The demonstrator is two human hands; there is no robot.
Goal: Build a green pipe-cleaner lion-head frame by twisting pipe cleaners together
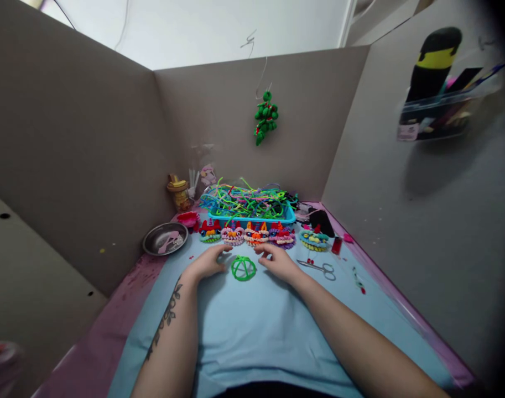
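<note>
On the light blue cloth (pixel 252 326) lies a green ring (pixel 243 268) with strands crossing inside it, seemingly bent from pipe cleaner. My left hand (pixel 211 260) rests just left of the ring, fingers apart and curved inward, not touching it. To its right, my right hand (pixel 279 261) is held the same way, with a small gap between thumb and fingers and nothing in it. Just beyond my fingertips stands a row of several colourful fuzzy animal-like heads, among them a pink one (pixel 233 236) and an orange one (pixel 256 235).
Behind the row, a blue tray (pixel 252 218) overflows with coloured pipe cleaners (pixel 246 199). Scissors (pixel 318 268) lie right of my right hand. A metal bowl (pixel 165 239) stands at left. Grey partitions (pixel 244 110) enclose the table; a green ornament (pixel 266 117) hangs from the back one.
</note>
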